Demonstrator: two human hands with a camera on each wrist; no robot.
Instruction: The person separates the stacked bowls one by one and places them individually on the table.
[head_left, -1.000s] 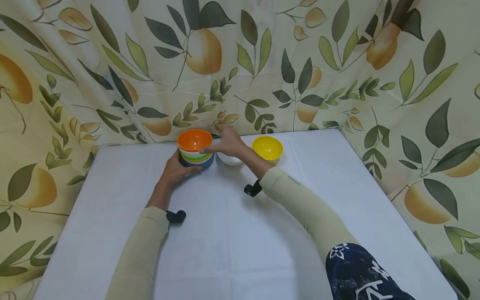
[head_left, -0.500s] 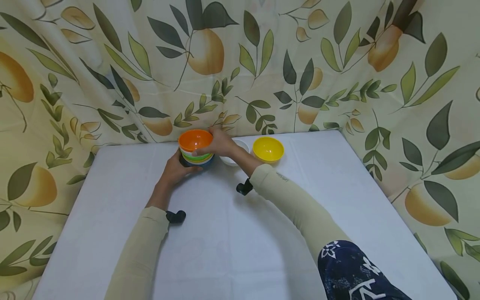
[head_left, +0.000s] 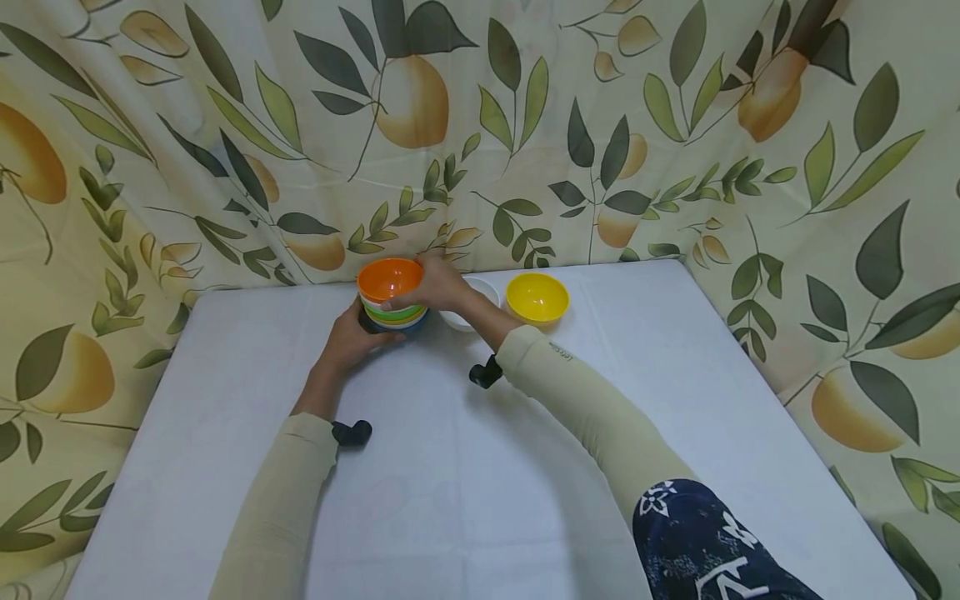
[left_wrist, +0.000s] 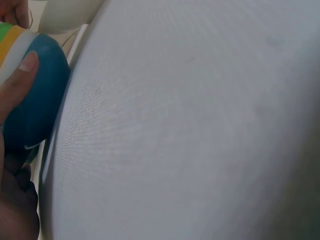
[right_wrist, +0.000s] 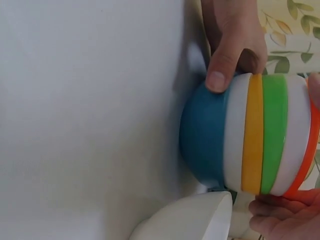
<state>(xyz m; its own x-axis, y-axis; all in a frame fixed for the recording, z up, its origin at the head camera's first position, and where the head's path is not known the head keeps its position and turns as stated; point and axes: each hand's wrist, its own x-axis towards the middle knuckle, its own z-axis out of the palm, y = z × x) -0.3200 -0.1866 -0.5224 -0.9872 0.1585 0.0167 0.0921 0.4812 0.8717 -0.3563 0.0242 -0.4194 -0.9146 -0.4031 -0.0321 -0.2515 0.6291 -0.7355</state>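
the stack of nested bowls (head_left: 392,302) is sitting near the back edge of the white table (head_left: 480,467), close to the leaf-print curtain (head_left: 570,125). the left hand (head_left: 351,337) is curling round the blue bottom bowl (right_wrist: 202,145), thumb pressing its side, while the right hand (head_left: 437,285) is pinching the rim of the orange top bowl (head_left: 388,279) (in the right wrist view its fingertips are showing at that rim). a white bowl (head_left: 468,304) is lying just beside the stack, partly hidden behind the right wrist, and a yellow bowl (head_left: 536,297) is standing a little further right.

the likely trouble: the bowls are nesting tightly, so if the orange one is sticking, the white one (right_wrist: 295,135) beneath it may be coming up with it and dropping back crooked. if the left hand is gripping too lightly on the smooth blue curve, the whole stack may be tipping or sliding toward the curtain. the right forearm is also crossing over the loose white bowl and could be knocking it into the yellow one.
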